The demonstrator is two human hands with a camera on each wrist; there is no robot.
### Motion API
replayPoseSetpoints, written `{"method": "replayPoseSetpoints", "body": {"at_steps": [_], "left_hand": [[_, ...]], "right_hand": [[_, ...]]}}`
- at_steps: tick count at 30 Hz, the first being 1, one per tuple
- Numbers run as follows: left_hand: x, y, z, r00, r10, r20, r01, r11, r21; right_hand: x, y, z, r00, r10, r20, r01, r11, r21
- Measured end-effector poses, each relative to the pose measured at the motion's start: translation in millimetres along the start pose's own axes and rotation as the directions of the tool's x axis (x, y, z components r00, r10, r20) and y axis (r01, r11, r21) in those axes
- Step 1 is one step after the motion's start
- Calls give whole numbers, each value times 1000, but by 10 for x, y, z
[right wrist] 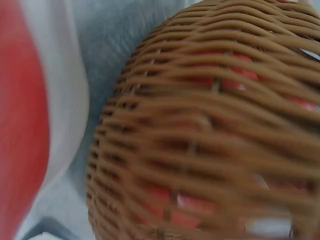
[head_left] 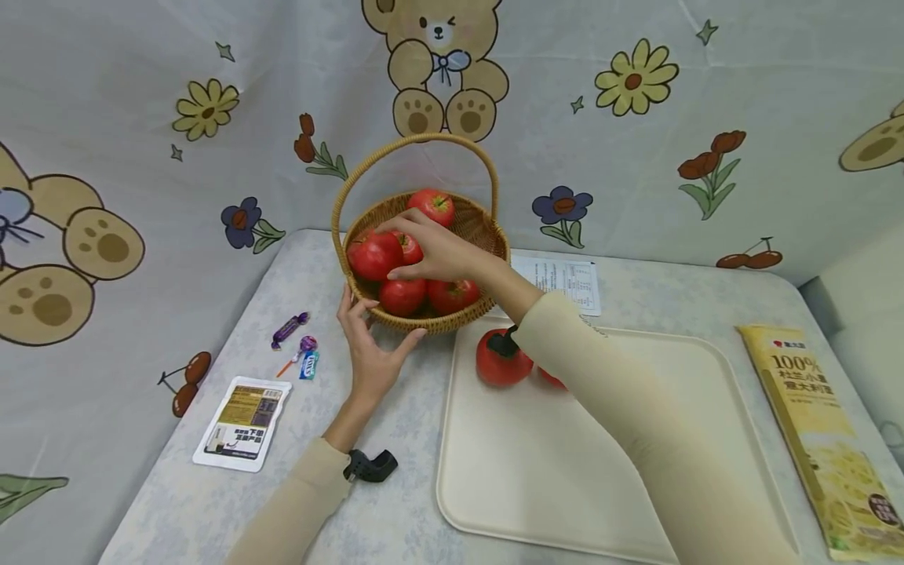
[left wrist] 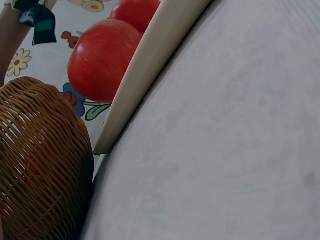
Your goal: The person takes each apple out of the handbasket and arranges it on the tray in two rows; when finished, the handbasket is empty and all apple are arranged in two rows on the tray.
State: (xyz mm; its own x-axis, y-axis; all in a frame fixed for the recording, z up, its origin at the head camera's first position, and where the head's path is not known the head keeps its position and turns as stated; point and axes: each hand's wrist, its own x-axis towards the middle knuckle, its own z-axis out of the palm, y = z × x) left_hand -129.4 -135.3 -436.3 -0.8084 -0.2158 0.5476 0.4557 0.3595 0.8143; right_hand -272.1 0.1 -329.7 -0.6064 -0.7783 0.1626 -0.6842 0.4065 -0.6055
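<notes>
A wicker basket with a tall handle holds several red apples. My right hand reaches into it, with thumb and fingers curled round a glossy red apple at the left side. Another apple lies at the back, and one more apple sits near the front rim. At the basket's front left, my left hand has its thumb and fingers spread against the outside and rim. The right wrist view shows the basket's woven side close up, red showing through the gaps.
Two smooth red round fruits lie on the cream tray, partly behind the right sleeve. Left are wrapped candies, a lollipop and a white-edged packet. A yellow pasta bag lies right; a printed sheet behind.
</notes>
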Motion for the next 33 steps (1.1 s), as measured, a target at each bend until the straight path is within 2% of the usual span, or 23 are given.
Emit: {"method": "replayPoseSetpoints", "body": {"at_steps": [6,9,13,18,27,33], "left_hand": [[1,-19,3,1000,3,2,-3,1000,4],[-1,-20,9,1000,2,0,-2,1000,7],[-4,-24,11,1000,7,1,-7,1000,4],[1,-34,-2,1000,9,4,-9,1000,15],[-17,-27,8,1000,-7,8,7,1000,13],[4,-10,6,1000,3,3,-3,1000,5]], "right_hand": [[195,60,164,997,12,-73,-13,1000,-19],[261,88,220,997,27,-77,-30,999,-33],[299,97,271,997,46,-64,-50,997,-56],[311,106,307,993,17,-114,-21,999,-36],[125,130,225,982,-13,-190,12,1000,-5],[-138,103,0,957,-72,-282,78,997,12]]}}
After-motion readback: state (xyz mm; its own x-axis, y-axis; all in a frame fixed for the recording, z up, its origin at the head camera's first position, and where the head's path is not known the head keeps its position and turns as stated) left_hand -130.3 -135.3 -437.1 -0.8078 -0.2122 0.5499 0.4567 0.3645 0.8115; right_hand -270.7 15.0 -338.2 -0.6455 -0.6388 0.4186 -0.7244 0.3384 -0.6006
